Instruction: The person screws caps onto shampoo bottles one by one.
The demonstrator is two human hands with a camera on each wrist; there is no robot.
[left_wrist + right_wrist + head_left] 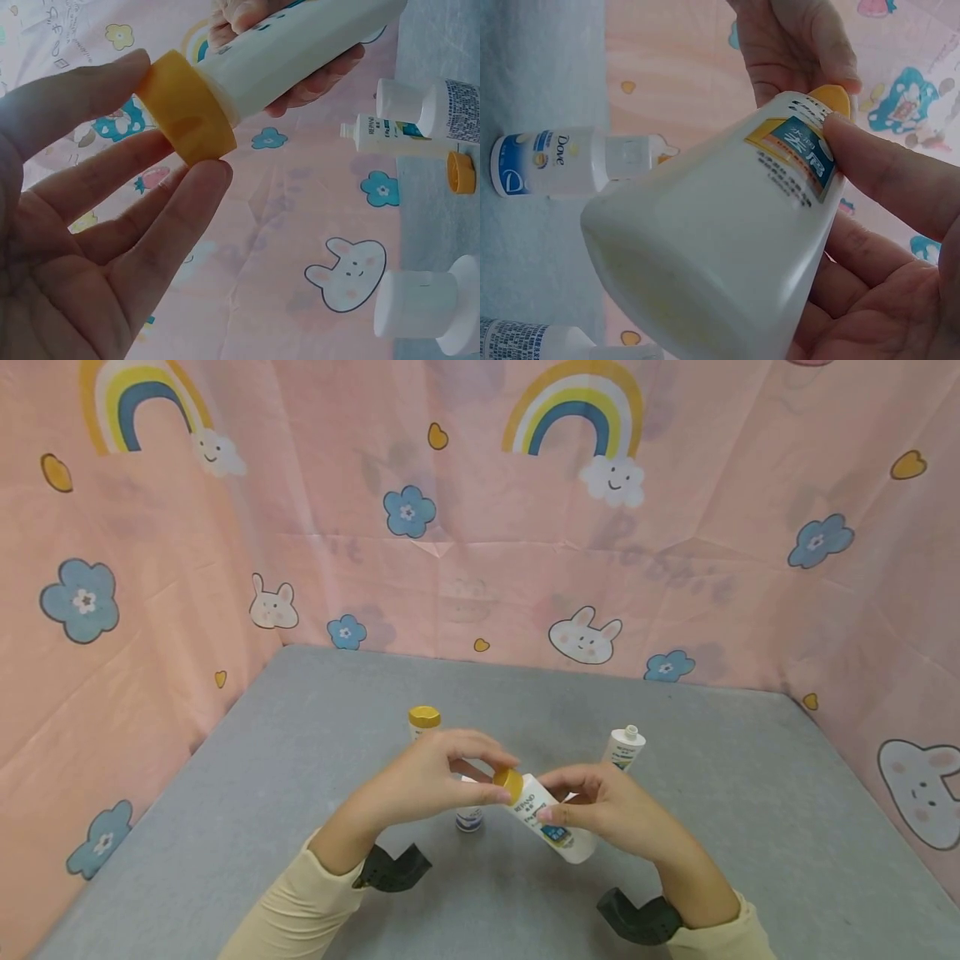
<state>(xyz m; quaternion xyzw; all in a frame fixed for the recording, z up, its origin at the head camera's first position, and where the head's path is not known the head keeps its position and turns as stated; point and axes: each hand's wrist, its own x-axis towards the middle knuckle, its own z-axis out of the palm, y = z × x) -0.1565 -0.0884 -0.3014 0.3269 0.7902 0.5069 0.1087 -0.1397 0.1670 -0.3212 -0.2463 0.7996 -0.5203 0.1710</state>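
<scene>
My left hand point(427, 777) pinches a golden-yellow cap point(508, 783) between thumb and fingertips. The cap sits at the neck end of a white plastic bottle point(558, 833), labelled REPAND, tilted with its cap end up and to the left. In the left wrist view, the cap point(187, 109) is right against the bottle's shoulder. My right hand point(615, 806) grips the body, thumb on the label side and fingers behind. In the right wrist view, the bottle's point(697, 225) broad flat base faces the camera.
A gold-capped bottle point(424, 718) stands behind my left hand, partly hidden. Beyond my right hand is an uncapped white bottle point(625, 747), with a loose yellow cap point(461, 172) near it. A Dove bottle point(555, 161) and a white-capped bottle point(420, 304) also stand on the grey table point(352, 693).
</scene>
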